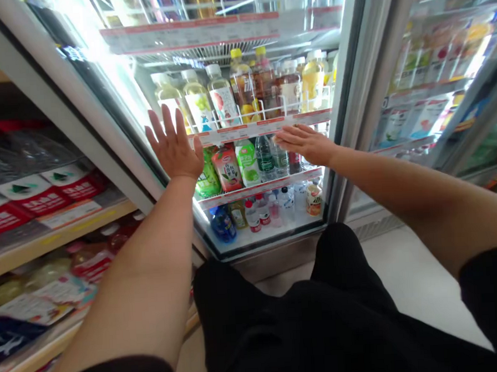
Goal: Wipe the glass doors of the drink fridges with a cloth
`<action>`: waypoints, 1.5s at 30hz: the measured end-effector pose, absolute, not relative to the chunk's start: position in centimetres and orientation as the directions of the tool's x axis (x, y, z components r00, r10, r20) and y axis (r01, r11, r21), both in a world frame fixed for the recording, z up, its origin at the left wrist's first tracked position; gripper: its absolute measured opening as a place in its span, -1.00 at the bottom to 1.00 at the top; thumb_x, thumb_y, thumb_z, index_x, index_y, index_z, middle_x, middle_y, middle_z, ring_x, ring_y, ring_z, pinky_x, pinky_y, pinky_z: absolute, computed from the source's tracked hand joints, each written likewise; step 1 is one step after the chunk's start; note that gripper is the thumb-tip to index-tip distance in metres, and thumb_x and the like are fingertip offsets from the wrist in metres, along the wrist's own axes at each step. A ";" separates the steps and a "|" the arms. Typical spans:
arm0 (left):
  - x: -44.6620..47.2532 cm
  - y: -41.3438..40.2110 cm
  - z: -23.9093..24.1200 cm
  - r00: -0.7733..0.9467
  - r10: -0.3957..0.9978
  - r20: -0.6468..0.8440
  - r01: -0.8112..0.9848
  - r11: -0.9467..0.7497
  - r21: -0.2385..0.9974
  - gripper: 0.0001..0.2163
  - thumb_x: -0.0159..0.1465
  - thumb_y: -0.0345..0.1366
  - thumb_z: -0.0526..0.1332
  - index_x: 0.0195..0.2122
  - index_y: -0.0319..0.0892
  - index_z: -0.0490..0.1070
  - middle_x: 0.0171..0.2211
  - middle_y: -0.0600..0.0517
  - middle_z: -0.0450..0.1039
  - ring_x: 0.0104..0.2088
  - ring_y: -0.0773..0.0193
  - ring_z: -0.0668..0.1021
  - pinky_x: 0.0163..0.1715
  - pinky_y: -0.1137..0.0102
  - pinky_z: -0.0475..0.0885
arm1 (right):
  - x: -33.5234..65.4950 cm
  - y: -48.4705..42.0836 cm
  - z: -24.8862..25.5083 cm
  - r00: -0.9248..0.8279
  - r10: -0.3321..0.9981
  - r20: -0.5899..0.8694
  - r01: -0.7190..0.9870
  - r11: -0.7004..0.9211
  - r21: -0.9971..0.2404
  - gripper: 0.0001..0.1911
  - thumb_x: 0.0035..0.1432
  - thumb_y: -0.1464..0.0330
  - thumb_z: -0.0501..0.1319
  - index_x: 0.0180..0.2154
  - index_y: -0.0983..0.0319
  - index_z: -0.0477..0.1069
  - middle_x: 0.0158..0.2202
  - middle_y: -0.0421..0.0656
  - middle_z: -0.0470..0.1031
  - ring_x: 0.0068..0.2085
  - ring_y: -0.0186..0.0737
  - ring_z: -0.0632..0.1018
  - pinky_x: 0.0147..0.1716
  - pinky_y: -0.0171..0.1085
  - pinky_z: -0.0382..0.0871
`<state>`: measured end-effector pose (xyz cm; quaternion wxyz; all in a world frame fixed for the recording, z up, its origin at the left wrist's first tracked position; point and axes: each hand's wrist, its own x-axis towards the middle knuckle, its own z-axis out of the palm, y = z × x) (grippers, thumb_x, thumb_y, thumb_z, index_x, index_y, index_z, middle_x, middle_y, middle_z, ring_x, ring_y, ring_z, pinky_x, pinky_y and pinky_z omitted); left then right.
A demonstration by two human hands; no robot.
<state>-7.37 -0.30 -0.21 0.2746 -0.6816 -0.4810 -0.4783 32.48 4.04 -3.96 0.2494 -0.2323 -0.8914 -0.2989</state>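
Note:
My left hand (173,146) is raised with its fingers spread, in front of the left side of a lit drinks cooler (258,257). It holds nothing. My right hand (307,144) stretches in from the right, palm down with straight fingers, near the shelf's price strip (245,132); nothing shows in it. Whether either hand touches the cooler, I cannot tell. Behind them stand white-capped bottles (223,98) and yellow-capped bottles (243,83). On the shelf below are a red bottle (226,167), a green-labelled bottle (248,162) and a dark green bottle (265,158).
Small bottles, among them a blue one (223,225), stand at the cooler's bottom. A wooden-edged shelf rack (67,231) with packed goods is on the left. Another cooler (414,97) stands on the right, past a metal frame (362,80). My knees (339,253) are close to the cooler's base.

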 end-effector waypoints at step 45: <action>-7.5 -0.9 -0.2 0.061 0.415 0.908 0.930 -0.354 0.099 -0.36 0.44 -0.06 0.05 0.52 -0.09 0.07 0.55 0.06 -0.15 0.54 0.13 -0.30 0.52 0.04 -0.47 | 14.7 1.5 7.5 -0.583 0.243 0.775 0.699 0.636 0.326 -0.30 0.36 0.60 -0.14 0.47 0.28 0.11 0.55 -0.12 0.04 0.55 -0.01 0.02 0.52 0.11 -0.05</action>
